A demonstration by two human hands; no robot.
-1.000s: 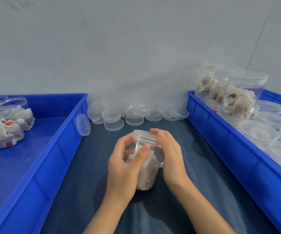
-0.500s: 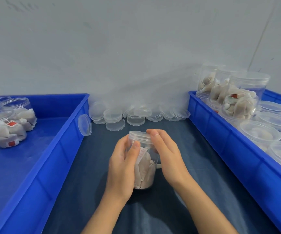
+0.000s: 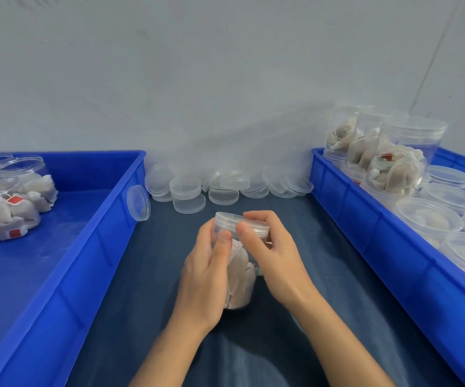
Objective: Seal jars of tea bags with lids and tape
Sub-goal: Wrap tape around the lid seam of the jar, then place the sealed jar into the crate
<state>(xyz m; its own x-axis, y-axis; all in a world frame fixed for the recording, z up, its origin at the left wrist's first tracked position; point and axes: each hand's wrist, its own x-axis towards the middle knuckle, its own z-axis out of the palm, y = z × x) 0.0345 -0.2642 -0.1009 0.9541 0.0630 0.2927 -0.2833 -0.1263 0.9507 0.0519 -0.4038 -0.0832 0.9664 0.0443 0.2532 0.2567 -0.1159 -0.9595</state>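
Fingers of the right hand (image 3: 274,255) curl over the far rim of the clear round plastic lid (image 3: 241,225), with the thumb pressed on its near edge, so the hand pinches the lid from the right. The left hand (image 3: 206,275) wraps the left side of the clear cylindrical plastic jar of tea bags (image 3: 239,277), thumb lying up along the wall just below the lid, fingers curled round the far side. Both forearms rise from the bottom edge of the frame and meet at the jar in the lower centre.

The jar stands upright on the dark blue cloth-covered table (image 3: 323,275), its long axis vertical with the top leaning slightly away, mouth upward. The lid sits on that mouth a little askew, higher at the left.

Behind it, in the middle of the frame, a row of spare clear lids (image 3: 189,202) lies along the grey wall (image 3: 225,79). At left is a blue plastic tray (image 3: 86,247) holding a few filled jars (image 3: 10,213) in its far corner; at right, another blue tray (image 3: 365,219) carries stacked filled jars (image 3: 398,169).
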